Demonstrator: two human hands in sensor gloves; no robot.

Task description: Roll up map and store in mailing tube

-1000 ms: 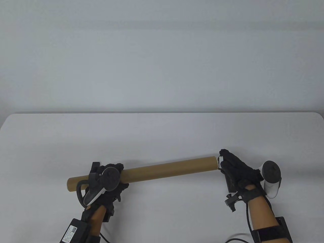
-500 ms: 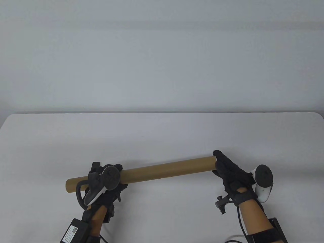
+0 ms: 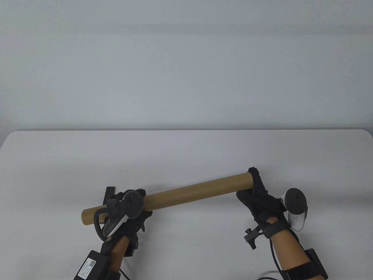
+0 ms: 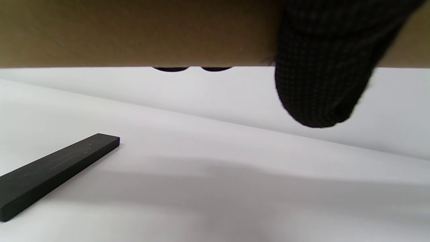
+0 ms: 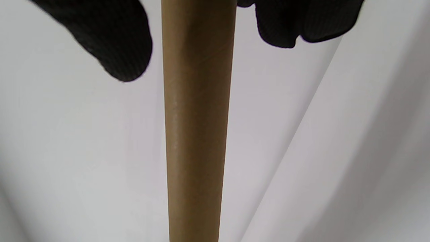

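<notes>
— Where's the left hand [image 3: 128, 211]?

— Low on the left in the table view, forearm rising from the bottom edge. It is wrapped around the mailing tube [image 3: 192, 191] near its left end, tracker on the back of the hand facing up.

— And from its wrist?

— A gloved finger [image 4: 319, 67] crosses the front of the tube there, curling below it; two more fingertips peek from under its lower edge.

— The right hand [image 3: 260, 198]?

— At the tube's right end, palm against it, fingers reaching over the end, forearm angled in from the lower right. The right wrist view shows gloved fingers [image 5: 111, 40] on either side of the tube.
</notes>
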